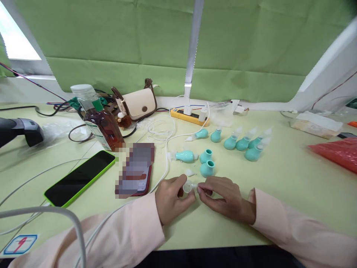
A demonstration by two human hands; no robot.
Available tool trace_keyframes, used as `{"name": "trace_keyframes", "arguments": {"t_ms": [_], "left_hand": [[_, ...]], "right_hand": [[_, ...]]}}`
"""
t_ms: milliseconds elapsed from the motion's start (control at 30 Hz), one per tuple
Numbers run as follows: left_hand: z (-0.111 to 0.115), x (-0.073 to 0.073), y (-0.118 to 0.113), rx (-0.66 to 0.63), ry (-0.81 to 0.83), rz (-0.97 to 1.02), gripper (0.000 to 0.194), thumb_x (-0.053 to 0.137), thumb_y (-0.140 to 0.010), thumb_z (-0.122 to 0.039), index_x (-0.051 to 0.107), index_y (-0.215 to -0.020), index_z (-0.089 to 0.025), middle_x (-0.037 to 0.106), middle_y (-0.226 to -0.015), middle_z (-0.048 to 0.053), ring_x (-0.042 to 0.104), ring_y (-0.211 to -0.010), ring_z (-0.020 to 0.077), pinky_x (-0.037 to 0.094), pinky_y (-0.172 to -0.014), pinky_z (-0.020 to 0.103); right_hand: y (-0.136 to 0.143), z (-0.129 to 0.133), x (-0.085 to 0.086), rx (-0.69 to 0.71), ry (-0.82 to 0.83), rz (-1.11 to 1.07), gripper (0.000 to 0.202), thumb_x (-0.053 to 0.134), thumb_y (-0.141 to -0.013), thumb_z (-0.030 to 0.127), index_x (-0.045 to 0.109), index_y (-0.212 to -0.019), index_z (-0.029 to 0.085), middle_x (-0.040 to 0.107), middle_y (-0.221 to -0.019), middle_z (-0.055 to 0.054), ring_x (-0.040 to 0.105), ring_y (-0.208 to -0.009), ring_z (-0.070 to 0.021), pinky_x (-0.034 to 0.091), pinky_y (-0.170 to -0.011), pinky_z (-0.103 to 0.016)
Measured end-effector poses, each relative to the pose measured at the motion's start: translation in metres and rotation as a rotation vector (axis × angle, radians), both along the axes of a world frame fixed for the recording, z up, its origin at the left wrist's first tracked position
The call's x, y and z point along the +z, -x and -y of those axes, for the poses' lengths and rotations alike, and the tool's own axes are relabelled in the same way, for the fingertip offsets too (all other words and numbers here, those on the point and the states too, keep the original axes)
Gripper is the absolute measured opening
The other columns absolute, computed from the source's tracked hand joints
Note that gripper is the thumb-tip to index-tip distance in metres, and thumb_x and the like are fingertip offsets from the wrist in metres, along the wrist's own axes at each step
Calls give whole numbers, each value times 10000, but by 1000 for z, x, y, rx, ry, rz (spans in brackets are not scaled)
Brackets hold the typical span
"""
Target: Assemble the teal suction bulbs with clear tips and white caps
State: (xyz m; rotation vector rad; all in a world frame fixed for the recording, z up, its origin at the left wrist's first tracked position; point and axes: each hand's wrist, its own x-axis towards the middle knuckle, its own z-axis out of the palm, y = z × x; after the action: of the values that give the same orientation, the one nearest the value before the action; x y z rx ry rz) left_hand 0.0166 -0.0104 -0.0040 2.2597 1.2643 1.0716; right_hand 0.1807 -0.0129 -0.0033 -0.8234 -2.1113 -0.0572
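Note:
My left hand (173, 200) is closed, thumb and forefinger around the wide round end of a small clear plastic nozzle (187, 187). The fingertips of my right hand (227, 197) pinch its narrow end; whether a separate tip is there, I cannot make out. Just beyond lies a loose whitish tip (190, 172). Two teal rubber bulbs (207, 169) stand with their open necks showing. Beside them a teal piece with clear ends (184, 156) lies on its side. Farther right, several teal bulbs with clear tips (243, 143) stand in a group.
Left of my hands lie a pixelated phone (136, 169) and a green-cased phone (80, 178). Behind them are a bottle (102, 124), a cream handbag (141, 104) and a yellow power strip (189, 117). White cables cross the table. A red bag (337, 150) lies at right.

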Motion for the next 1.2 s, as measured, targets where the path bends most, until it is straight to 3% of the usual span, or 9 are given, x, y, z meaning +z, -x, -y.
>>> {"name": "trace_keyframes", "arguments": {"t_ms": [200,333,567,767,1200], "left_hand": [[-11,0,3,27,34,-26,300,483,-665,-176,221,-519,-202,224,-408,-89,270,-373,67,238,-389,182],[-15,-1,4,26,-54,-176,253,472,-726,-269,327,-533,-193,358,-439,-58,380,-395,88,292,-417,196],[-18,1,6,93,-208,-572,297,375,-796,-379,512,-657,-156,568,-573,42,561,-487,181,337,-420,240],[-19,5,4,122,-141,-743,332,332,-814,-376,549,-717,-143,590,-636,68,597,-578,224,387,-469,272],[-26,2,6,111,-73,-773,232,390,-812,-260,498,-984,-148,602,-792,70,607,-674,240,428,-501,298]], "right_hand": [[-2,-1,-3,-39,-114,44,149,547,-682,78,513,-758,202,500,-502,47,456,-473,-74,370,-478,-197],[-7,-9,-1,-48,-204,81,156,572,-686,99,517,-795,196,537,-524,33,471,-488,-87,361,-493,-220],[-12,-29,9,-282,-350,167,74,583,-699,148,567,-750,199,560,-604,18,485,-551,-93,305,-668,-326],[-10,-37,10,-441,-325,219,45,584,-699,222,616,-668,230,548,-667,-9,474,-683,-151,260,-696,-363],[-9,-45,2,-438,-240,215,96,570,-707,223,623,-628,214,547,-707,-24,468,-742,-173,251,-699,-368]]}}
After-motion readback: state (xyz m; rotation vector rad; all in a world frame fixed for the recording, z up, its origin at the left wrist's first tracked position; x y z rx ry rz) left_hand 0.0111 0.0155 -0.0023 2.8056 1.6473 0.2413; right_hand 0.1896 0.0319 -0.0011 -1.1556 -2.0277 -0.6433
